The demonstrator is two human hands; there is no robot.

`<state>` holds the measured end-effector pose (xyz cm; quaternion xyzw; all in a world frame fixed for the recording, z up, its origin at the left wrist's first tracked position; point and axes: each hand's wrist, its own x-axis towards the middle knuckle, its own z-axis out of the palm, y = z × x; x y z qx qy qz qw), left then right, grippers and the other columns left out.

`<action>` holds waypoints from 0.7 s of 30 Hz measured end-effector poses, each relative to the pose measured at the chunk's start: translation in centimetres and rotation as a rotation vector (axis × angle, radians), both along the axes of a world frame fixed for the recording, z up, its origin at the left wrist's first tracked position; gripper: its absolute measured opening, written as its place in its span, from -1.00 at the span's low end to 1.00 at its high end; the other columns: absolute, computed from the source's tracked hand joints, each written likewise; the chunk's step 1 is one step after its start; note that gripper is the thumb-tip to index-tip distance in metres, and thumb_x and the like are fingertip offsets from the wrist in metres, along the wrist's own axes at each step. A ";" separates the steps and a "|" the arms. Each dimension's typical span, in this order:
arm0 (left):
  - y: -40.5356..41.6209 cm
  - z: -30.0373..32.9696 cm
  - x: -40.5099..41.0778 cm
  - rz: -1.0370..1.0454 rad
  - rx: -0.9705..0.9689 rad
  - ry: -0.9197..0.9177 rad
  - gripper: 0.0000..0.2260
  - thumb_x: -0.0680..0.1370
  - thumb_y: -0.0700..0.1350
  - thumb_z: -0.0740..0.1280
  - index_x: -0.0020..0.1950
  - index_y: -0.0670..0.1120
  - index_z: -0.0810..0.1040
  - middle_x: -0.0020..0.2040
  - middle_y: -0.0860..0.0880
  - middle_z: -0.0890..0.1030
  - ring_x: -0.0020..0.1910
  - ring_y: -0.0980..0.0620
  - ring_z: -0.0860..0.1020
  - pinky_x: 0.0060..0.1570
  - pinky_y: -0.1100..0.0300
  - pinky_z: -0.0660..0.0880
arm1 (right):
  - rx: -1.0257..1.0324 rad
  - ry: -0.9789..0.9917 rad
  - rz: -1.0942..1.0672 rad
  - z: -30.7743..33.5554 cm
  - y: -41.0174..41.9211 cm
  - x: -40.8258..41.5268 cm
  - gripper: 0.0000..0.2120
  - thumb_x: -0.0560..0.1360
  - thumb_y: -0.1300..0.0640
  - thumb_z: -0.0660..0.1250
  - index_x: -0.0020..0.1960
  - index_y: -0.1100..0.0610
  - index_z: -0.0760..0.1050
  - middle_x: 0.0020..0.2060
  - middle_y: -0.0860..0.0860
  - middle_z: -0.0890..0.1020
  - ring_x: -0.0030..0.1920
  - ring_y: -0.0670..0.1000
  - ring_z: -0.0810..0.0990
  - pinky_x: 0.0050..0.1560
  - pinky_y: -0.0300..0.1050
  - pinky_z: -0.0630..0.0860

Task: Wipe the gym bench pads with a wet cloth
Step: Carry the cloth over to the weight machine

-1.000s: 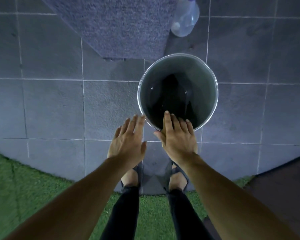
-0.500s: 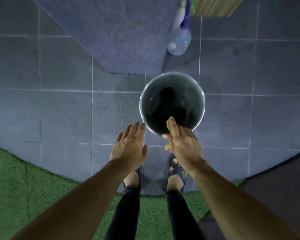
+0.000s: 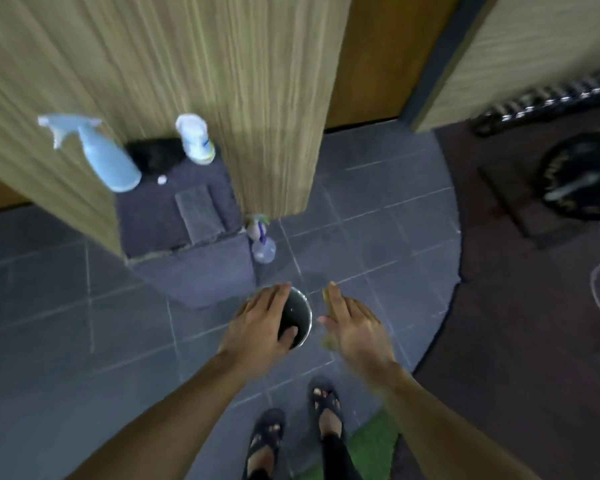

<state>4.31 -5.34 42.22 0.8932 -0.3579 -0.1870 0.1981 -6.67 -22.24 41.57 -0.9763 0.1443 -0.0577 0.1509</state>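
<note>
The fingers (image 3: 340,306) of the right hand (image 3: 357,329) lie fairly straight and close together, with a yellow cloth (image 3: 330,299) tucked under them; its edge shows beyond the fingertips and again below the thumb, so the cloth sits against the palm side, mostly hidden. How tightly it is held cannot be told through the blur. The left hand (image 3: 257,323) is flat and relaxed, fingers straight, holding nothing, and hangs over the left part of a round metal bucket (image 3: 300,315) standing on the grey tiled floor (image 3: 84,323). The right hand is just right of the bucket. Beyond the bucket a small clear spray bottle (image 3: 263,244) stands by a wooden panel (image 3: 257,98). A blue spray bottle (image 3: 108,157) stands further left.
</note>
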 end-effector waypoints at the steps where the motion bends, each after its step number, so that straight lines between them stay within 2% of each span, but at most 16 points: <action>1: -0.4 1.9 -0.1 -0.067 -0.025 -0.041 -0.32 0.47 0.08 0.34 0.53 -0.07 0.19 0.47 -0.09 0.34 0.43 -0.13 0.33 0.37 -0.04 0.30 | -0.033 -0.014 -0.033 2.1 0.2 -1.1 -0.42 0.57 -0.19 0.08 0.39 0.22 0.33 -0.07 0.08 0.66 -0.14 0.09 0.64 -0.19 -0.08 0.58; 3: -1.1 5.1 -0.4 -0.211 -0.030 -0.112 -0.31 0.49 0.09 0.30 0.55 -0.04 0.12 0.51 -0.05 0.27 0.47 -0.09 0.26 0.39 0.00 0.23 | -0.113 -0.077 -0.122 6.1 0.6 -3.6 -0.45 0.56 -0.15 0.12 0.32 0.25 0.44 -0.14 0.03 0.65 -0.21 0.03 0.62 -0.28 -0.14 0.55; 5: -1.7 7.6 -1.6 -0.350 -0.043 -0.136 -0.30 0.50 0.10 0.26 0.57 -0.03 0.06 0.53 -0.03 0.22 0.50 -0.08 0.21 0.43 0.02 0.19 | -0.128 -0.109 -0.206 9.2 1.0 -6.6 -0.47 0.55 -0.10 0.14 0.31 0.27 0.47 -0.21 0.00 0.63 -0.26 0.01 0.58 -0.32 -0.16 0.51; 11: -5.9 12.9 -8.8 -0.718 -0.111 -0.176 -0.30 0.55 0.15 0.21 0.58 0.00 -0.04 0.57 0.01 0.11 0.54 -0.02 0.08 0.47 0.11 0.06 | -0.096 -0.268 -0.541 13.9 1.9 -18.6 -0.45 0.56 -0.05 0.27 0.39 0.32 0.37 -0.05 0.08 0.65 -0.11 0.07 0.62 -0.20 -0.09 0.54; 14: -8.5 14.5 -15.5 -0.862 -0.137 -0.133 -0.28 0.54 0.17 0.24 0.58 0.01 -0.04 0.57 0.04 0.10 0.54 0.02 0.06 0.45 0.13 0.06 | -0.073 -0.303 -0.748 15.0 3.9 -26.8 -0.47 0.59 -0.03 0.25 0.44 0.27 0.32 0.06 0.08 0.64 -0.01 0.07 0.60 -0.14 -0.12 0.51; 18: -11.2 15.8 -27.4 -1.139 -0.201 -0.118 -0.26 0.48 0.21 0.27 0.56 -0.02 0.08 0.53 -0.03 0.24 0.51 -0.04 0.18 0.44 0.18 0.08 | -0.072 -0.318 -1.043 16.3 8.7 -38.8 -0.46 0.54 -0.06 0.14 0.38 0.26 0.38 0.01 0.03 0.65 -0.05 -0.01 0.56 -0.18 -0.17 0.49; 19: -11.3 15.9 -30.8 -1.207 -0.219 -0.115 -0.26 0.47 0.20 0.30 0.56 -0.03 0.11 0.51 -0.03 0.27 0.49 -0.04 0.21 0.44 0.18 0.10 | -0.073 -0.322 -1.102 16.3 10.3 -42.0 -0.44 0.55 -0.08 0.12 0.39 0.27 0.38 0.04 0.03 0.65 -0.02 -0.01 0.56 -0.15 -0.15 0.50; 21: -10.9 16.2 -38.5 -1.336 -0.236 -0.106 -0.26 0.47 0.21 0.31 0.56 -0.01 0.11 0.50 -0.02 0.28 0.49 -0.03 0.23 0.45 0.14 0.15 | -0.042 -0.357 -1.264 16.0 14.1 -48.8 -0.38 0.59 -0.22 0.03 0.48 0.18 0.28 0.20 -0.02 0.59 0.12 -0.01 0.54 0.06 -0.13 0.46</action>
